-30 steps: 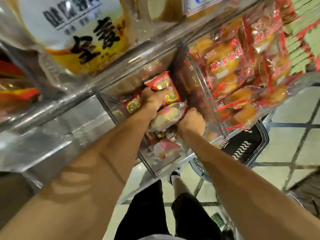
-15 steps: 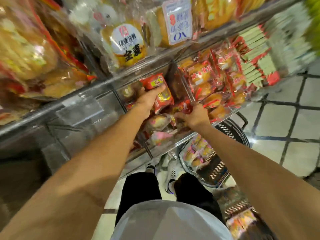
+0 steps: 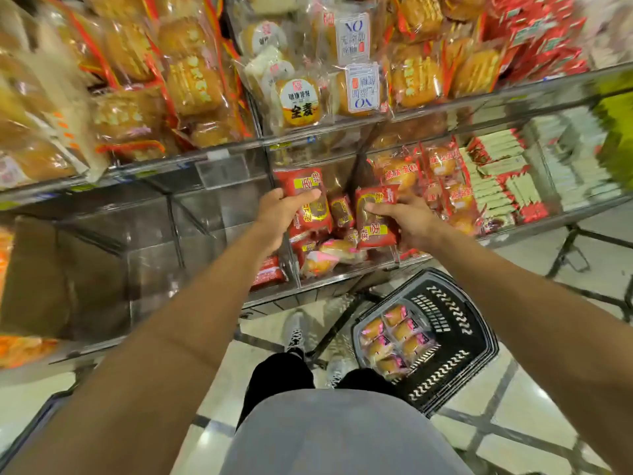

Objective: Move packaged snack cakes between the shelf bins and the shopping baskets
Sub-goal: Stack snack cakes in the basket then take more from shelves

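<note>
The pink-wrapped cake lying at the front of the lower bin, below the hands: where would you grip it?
Pinch the pink-wrapped cake across its puffed middle, coming down from above and the open front. It lies flat and loose on top, clear of both hands; the bin's front wall probably blocks a lower approach.

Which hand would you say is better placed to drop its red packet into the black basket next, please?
Probably the right hand: it grips a red packet almost directly above the black basket on the floor. The left hand, with its own packet, sits farther over and would have to cross.
</note>
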